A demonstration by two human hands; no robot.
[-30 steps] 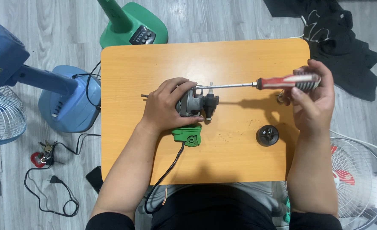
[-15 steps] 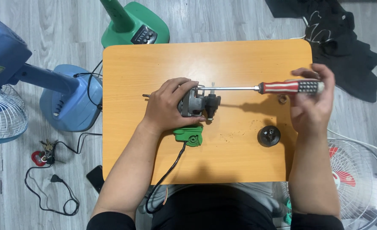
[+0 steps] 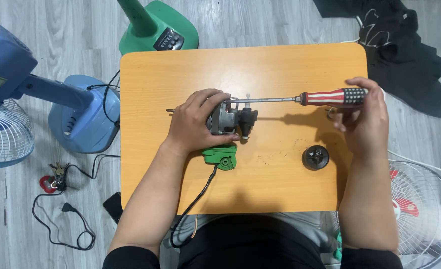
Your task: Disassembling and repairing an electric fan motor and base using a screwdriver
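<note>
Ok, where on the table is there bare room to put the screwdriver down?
The far strip of the table beyond the motor is bare, as is the near edge by the cable. The middle, around the motor, green part and black knob, is crowded.

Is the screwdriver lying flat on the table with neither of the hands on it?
No: the right hand grips the red-striped handle of the screwdriver, whose tip meets the grey motor held by the left hand.

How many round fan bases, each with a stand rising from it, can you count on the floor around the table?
2. The green fan base sits beyond the table's far edge; the blue fan base sits left of it. More may lie outside the frame.
</note>
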